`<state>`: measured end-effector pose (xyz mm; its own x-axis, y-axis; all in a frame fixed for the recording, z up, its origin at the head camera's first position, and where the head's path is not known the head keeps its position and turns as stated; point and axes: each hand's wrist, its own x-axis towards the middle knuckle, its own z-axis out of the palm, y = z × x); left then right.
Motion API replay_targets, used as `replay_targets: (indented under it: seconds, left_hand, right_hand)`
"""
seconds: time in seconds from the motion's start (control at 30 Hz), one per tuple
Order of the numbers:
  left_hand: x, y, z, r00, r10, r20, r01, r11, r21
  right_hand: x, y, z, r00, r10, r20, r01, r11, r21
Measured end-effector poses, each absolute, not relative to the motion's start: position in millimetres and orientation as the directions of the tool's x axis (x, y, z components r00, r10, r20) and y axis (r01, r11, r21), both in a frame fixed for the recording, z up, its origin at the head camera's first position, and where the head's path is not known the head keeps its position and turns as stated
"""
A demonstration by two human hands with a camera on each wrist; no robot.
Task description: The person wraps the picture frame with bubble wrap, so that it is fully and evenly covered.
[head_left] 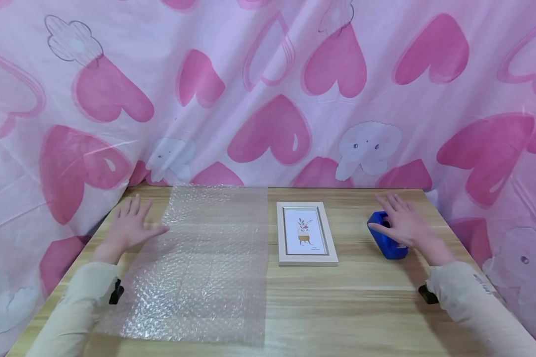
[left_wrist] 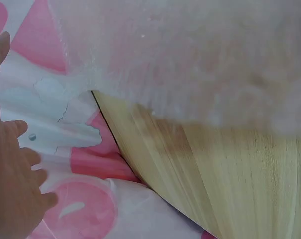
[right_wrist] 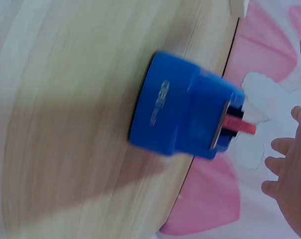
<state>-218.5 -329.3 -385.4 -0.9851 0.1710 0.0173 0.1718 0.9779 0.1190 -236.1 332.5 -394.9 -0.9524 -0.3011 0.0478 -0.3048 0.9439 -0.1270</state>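
"Head view: where are the hands?"
"The left hand (head_left: 127, 227) is spread wide, gripping nothing, its thumb over the left edge of the bubble wrap (head_left: 210, 263). The right hand (head_left: 404, 225), fingers spread, also holding nothing, partly hides the blue tape dispenser (head_left: 389, 248). On the surface (head_left: 339, 302), the picture frame (head_left: 304, 233) lies between wrap and dispenser."
"Left wrist view?"
"The left hand is at the left side, fingers loose; the wrap, blurred, spans the top."
"And the right wrist view?"
"The dispenser is on the surface, with a clear gap between it and the right hand's fingers."
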Motion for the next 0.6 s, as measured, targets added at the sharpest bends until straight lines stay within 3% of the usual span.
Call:
replay_targets:
  seconds: [0.3,0.6]
  left_hand:
    - [-210.3,-338.4,-382.0,-0.991,0.130,-0.003,0.124,0.949,0.291]
    - [-199.8,-342.3,-386.4,-0.992,0.102,-0.072,0.063,0.909,0.413]
  right_hand:
    - [-239.3,306.2,-398.3,-0.942,-0.322,0.094,-0.336,0.895,-0.295]
    - [-235.4,265.5,-406.9,-0.911,-0.379,0.163,-0.401,0.716,-0.571]
